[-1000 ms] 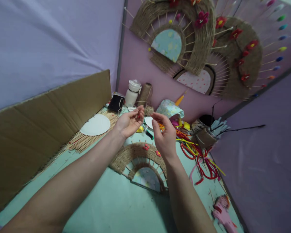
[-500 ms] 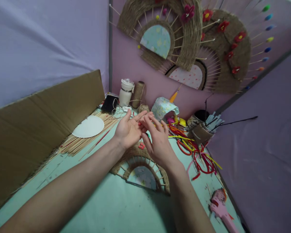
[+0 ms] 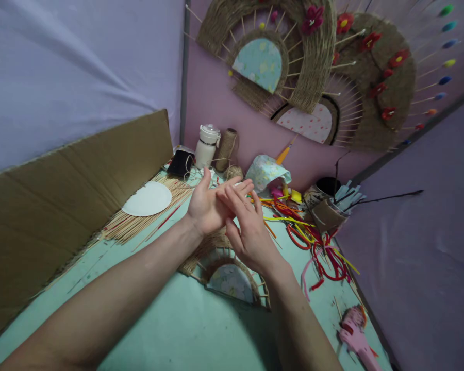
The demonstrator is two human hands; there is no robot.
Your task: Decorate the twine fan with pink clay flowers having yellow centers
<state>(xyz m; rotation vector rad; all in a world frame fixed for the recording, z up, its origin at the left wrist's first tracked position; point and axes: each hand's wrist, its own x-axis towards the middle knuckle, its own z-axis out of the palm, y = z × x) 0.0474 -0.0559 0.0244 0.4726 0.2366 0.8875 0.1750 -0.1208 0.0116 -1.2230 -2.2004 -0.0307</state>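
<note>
My left hand (image 3: pixel 211 206) is held palm up with its fingers stretched out. Across its palm and fingers lie the extended fingers of my right hand (image 3: pixel 245 221); anything small pressed between the two is hidden. Directly below both hands, a half-round twine-wrapped craft piece (image 3: pixel 212 246) lies on the table, partly covered by them. It has short stick spokes and a floral fabric half-circle (image 3: pixel 231 282) at its centre.
Thin wooden sticks (image 3: pixel 119 226) and a white oval disc (image 3: pixel 149 198) lie left, beside a cardboard panel (image 3: pixel 77 175). Behind stand a white bottle (image 3: pixel 206 147) and a twine spool (image 3: pixel 227 149). To the right are pipe cleaners (image 3: pixel 330 263), scissors (image 3: pixel 297 237) and a pink glue gun (image 3: pixel 355 335).
My right hand's fingers have come down flatter onto my left palm. A small red thing seen between the hands is now hidden, as are the coral bits on the craft piece. The view shifted slightly.
</note>
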